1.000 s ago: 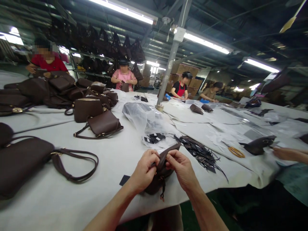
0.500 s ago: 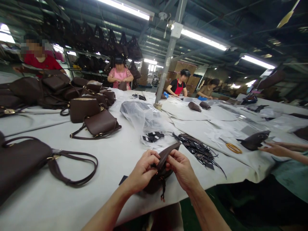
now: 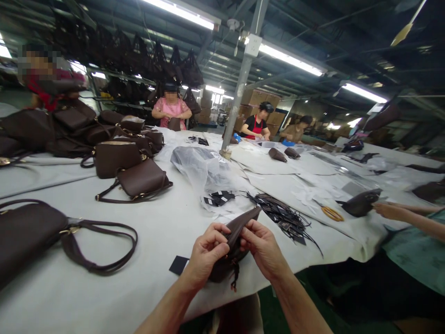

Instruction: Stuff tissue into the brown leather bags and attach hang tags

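Note:
A small dark brown leather bag [image 3: 239, 227] is held at the near edge of the table, its top pointing away from me. My left hand [image 3: 209, 248] pinches its left side near the opening. With thumb and fingers, my right hand [image 3: 260, 241] grips its right side. A dark strap end with a small metal fitting [image 3: 234, 278] hangs below the bag. Beside my left wrist lies a black tag [image 3: 179, 264]. Just beyond the bag is a heap of black tags with cords [image 3: 281, 215]. The inside of the bag is hidden.
Brown handbags [image 3: 144, 178] lie and pile up on the left. A clear plastic bag [image 3: 198, 167] with dark contents sits ahead, near a metal post [image 3: 239, 88]. Yellow-handled scissors [image 3: 332, 213] lie to the right, by a co-worker's hands [image 3: 389, 211]. Other people work across the table.
My left hand has shifted slightly on the bag, with its fingers a little more raised. More of the black tag beside it shows. The view has turned slightly right.

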The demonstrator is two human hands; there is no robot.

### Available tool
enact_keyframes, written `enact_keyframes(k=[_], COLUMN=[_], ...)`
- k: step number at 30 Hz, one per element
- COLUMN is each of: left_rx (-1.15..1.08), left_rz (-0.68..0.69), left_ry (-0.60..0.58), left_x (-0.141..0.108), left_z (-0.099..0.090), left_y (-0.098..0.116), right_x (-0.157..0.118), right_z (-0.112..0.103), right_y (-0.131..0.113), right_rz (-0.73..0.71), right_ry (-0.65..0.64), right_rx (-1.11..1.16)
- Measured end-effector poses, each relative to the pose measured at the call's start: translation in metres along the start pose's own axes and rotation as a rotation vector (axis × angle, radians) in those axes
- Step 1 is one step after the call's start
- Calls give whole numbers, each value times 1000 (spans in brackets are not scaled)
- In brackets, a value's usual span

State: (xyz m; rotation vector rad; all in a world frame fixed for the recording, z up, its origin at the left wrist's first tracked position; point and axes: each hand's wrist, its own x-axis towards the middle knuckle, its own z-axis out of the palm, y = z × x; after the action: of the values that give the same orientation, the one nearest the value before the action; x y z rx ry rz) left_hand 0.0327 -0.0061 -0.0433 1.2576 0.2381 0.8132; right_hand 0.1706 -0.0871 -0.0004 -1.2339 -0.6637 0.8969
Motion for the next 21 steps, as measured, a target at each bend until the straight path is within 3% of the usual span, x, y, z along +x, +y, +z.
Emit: enact_keyframes(k=[3,8,13,16,18,21], left_rx=[-1,214,371,393,383,340], left_rz=[45,156,298,343,343,295], left_ry=[-93,-272,-166,-98,-171,-380], left_x=[1,9,9,6,6,8], left_z=[-10,-30,-22,-14,-16,-28], left_y=[-3,5,0,-5,-3,7], right_x=[2,5,-6,-9,-9,-8], right_z=[0,7,15,13,10,9], right_y=[2,1,-4,-7,-8,-10], right_rz=[20,101,-24,-16,20,37], right_ry=[10,38,-50,-60,-55,-66], right_rx=[42,117,-76,-100,-46,-19])
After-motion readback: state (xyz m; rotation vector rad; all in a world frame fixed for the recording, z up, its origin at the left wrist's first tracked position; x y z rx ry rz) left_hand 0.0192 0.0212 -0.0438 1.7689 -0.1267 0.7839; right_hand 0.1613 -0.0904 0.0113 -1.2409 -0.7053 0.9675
